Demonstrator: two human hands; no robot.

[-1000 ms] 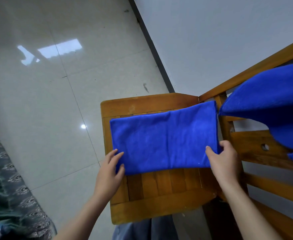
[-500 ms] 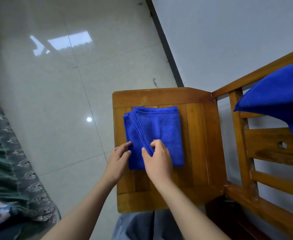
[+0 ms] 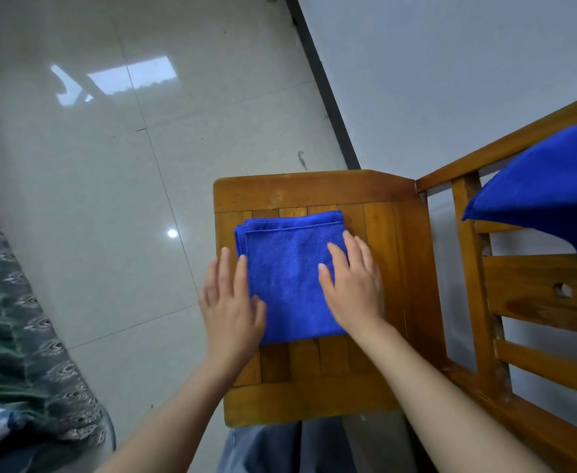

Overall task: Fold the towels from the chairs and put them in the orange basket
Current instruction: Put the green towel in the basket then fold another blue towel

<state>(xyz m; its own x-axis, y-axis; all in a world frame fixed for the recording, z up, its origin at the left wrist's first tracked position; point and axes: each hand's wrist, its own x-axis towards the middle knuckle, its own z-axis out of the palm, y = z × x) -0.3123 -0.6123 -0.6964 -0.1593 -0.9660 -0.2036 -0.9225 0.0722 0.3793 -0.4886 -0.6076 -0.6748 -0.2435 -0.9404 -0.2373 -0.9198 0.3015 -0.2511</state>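
Observation:
A blue towel (image 3: 288, 271), folded into a small square, lies flat on the wooden chair seat (image 3: 399, 268). My left hand (image 3: 230, 305) rests flat at the towel's left edge with straight fingers. My right hand (image 3: 353, 285) presses flat on the towel's right side, fingers spread. A second blue towel (image 3: 549, 192) hangs over the chair's backrest at the right edge. No orange basket is in view.
The wooden backrest rails (image 3: 532, 295) run along the right. Glossy white floor tiles (image 3: 109, 165) spread to the left and a white wall (image 3: 450, 73) stands behind. Green patterned fabric (image 3: 10, 319) lies at the far left.
The towel went from a long strip to a small square as the right end was brought over. Both hands now lie flat on it, after pinching its near edge half a second ago.

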